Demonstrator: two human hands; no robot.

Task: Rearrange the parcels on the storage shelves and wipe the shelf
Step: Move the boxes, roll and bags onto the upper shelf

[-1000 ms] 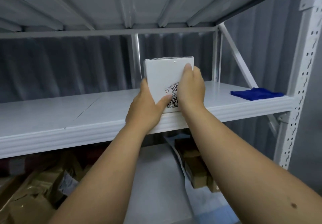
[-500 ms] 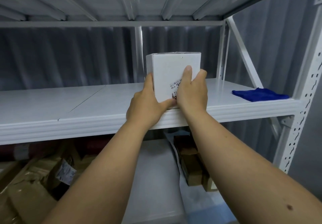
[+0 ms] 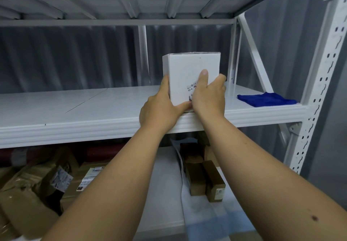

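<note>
Head cam: white parcel (image 3: 191, 75) upright on shelf (image 3: 75, 109) front edge, just past centre at 12 o'clock. L hand (image 3: 159, 109) grips its left side, thumb under front; R hand (image 3: 208, 94) clamps right side, thumb on label. Blue cloth (image 3: 266, 100) at 3 o'clock, apart. Brown boxes (image 3: 204, 178) on lower shelf, 6 o'clock.

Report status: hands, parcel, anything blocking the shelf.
Left hand and right hand both grip white parcel. Parcel upright at shelf front edge. Blue cloth lies apart, right.
</note>
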